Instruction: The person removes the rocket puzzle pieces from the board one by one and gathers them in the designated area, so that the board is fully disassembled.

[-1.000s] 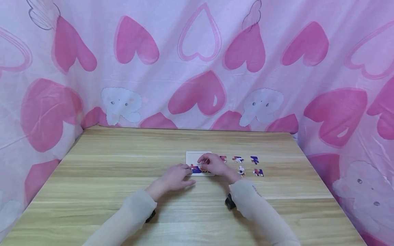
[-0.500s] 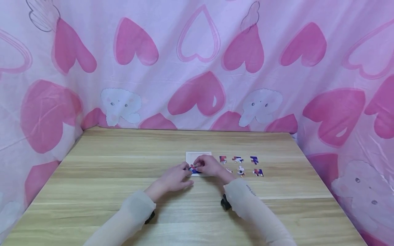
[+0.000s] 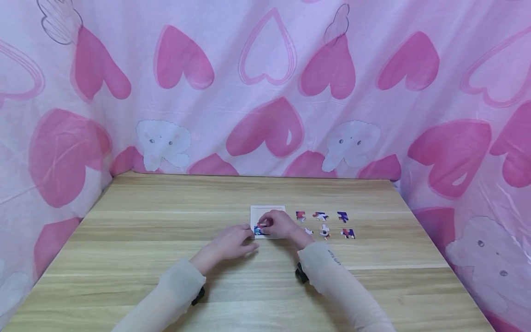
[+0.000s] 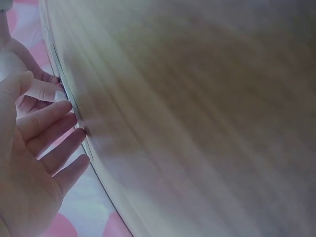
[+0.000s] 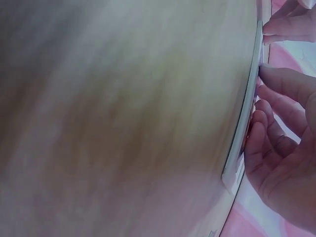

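A small white puzzle tray lies on the table, with colourful joined pieces along its near left part. Over it, my right hand pinches a jigsaw piece with thumb and forefinger; the fingers mostly cover that piece. In the right wrist view this hand has its other fingers curled above the tray edge. My left hand rests at the tray's left edge with relaxed, nearly straight fingers, also plain in the left wrist view, where the hand touches the rim with its fingertips.
Right of the tray lie several loose jigsaw pieces in two rows, among them a red and purple one, a purple one and a white one. A pink heart-patterned curtain surrounds the wooden table.
My right hand has moved left and slightly down over the tray's pieces, uncovering loose pieces to its right. The left hand has drawn back slightly to the left.
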The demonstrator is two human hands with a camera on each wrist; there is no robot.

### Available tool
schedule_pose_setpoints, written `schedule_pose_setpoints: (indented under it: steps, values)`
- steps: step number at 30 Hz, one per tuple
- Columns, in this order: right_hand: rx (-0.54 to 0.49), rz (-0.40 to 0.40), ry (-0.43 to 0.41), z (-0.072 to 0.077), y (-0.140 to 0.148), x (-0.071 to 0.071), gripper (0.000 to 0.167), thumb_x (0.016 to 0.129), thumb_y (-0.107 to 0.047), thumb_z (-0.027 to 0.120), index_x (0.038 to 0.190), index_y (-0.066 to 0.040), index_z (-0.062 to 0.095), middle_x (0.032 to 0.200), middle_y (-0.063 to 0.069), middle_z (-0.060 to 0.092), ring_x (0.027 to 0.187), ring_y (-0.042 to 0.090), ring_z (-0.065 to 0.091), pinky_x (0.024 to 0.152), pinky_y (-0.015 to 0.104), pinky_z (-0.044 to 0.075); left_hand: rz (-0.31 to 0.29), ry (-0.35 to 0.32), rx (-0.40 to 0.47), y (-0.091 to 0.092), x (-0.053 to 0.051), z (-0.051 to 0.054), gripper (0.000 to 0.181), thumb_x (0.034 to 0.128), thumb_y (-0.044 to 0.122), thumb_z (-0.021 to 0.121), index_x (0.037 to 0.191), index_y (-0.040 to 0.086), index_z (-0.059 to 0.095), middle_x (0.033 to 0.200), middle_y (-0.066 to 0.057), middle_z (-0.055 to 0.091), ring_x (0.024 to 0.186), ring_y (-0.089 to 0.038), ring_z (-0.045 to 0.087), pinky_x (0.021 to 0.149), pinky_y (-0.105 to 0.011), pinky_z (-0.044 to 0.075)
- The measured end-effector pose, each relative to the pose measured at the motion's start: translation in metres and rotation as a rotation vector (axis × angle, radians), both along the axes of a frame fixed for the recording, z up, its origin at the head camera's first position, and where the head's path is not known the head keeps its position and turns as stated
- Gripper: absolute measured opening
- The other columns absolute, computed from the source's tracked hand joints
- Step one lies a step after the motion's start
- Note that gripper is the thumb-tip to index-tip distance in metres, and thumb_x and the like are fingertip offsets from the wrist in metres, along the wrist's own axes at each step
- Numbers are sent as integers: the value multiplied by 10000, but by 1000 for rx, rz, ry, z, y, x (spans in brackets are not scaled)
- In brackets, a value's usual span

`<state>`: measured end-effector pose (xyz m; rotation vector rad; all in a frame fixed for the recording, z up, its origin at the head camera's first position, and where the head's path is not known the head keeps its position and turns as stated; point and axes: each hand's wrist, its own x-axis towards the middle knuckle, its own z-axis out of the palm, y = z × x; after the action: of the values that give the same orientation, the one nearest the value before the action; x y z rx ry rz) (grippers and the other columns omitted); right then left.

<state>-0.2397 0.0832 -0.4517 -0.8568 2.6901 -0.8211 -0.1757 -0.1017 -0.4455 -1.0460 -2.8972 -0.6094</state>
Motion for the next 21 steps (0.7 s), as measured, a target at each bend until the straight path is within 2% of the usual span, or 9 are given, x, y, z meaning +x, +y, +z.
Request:
schedule_pose_setpoints:
  steps: [4, 9, 15, 21]
  values:
    - [36, -28, -50, 3, -3, 1, 191, 761, -142, 689, 946, -140, 641, 726, -50, 516, 696, 112, 469, 649, 261, 393, -7, 9, 6, -1, 0, -1, 252, 831, 334, 587, 865, 90, 639, 829, 30, 547, 699, -93, 493, 656, -275, 440]
    - [32, -60, -125, 8, -6, 1, 178, 750, -86, 688, 895, -131, 596, 706, -28, 517, 676, 122, 473, 646, 270, 394, -19, 21, 9, 0, -1, -3, 246, 832, 324, 586, 877, 90, 648, 844, 19, 558, 723, -98, 511, 668, -278, 443]
    - [-79, -85, -242, 8, -6, 0, 187, 763, -13, 645, 866, -111, 524, 745, -10, 533, 700, 132, 490, 667, 279, 400, -10, 6, 4, 0, -1, -3, 257, 834, 326, 584, 887, 84, 653, 841, 22, 560, 727, -104, 521, 669, -274, 446]
    - [-205, -88, -291, 8, -1, -2, 76, 819, -38, 581, 860, -62, 522, 761, 32, 529, 714, 162, 490, 661, 290, 399, 0, 11, -2, 1, -1, -3, 263, 836, 329, 581, 923, 89, 645, 848, 25, 559, 726, -102, 529, 666, -265, 449]
